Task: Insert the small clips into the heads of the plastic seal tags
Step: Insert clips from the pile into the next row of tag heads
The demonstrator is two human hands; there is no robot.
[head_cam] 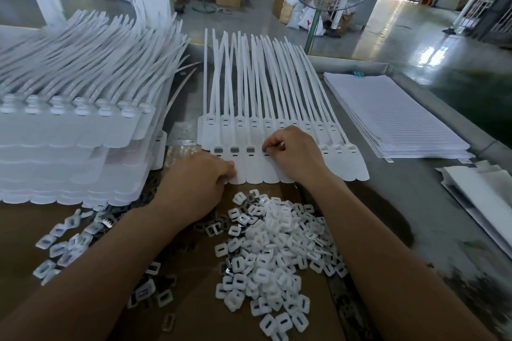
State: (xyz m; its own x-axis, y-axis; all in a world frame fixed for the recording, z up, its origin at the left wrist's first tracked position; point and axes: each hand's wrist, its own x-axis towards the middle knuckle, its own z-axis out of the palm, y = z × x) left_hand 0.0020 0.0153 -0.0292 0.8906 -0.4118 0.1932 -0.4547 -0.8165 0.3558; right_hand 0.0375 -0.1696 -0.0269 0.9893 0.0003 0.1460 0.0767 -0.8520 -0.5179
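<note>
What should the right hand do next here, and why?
The front tag strip shows three filled heads, and the right hand seems to pinch a largely hidden clip at the fourth head while the left hand rests on the strip. So probably: push that clip down until it seats.

The left forearm and right forearm are bare and reach forward, converging slightly. The left hand lies palm down, fingers fairly straight and close together, its fingertips pressing down. The right hand sits just ahead of it and to its right, knuckles up and fingers curled. Its thumb and forefinger pinch together at the hand's left edge, and anything between them is hidden.
</note>
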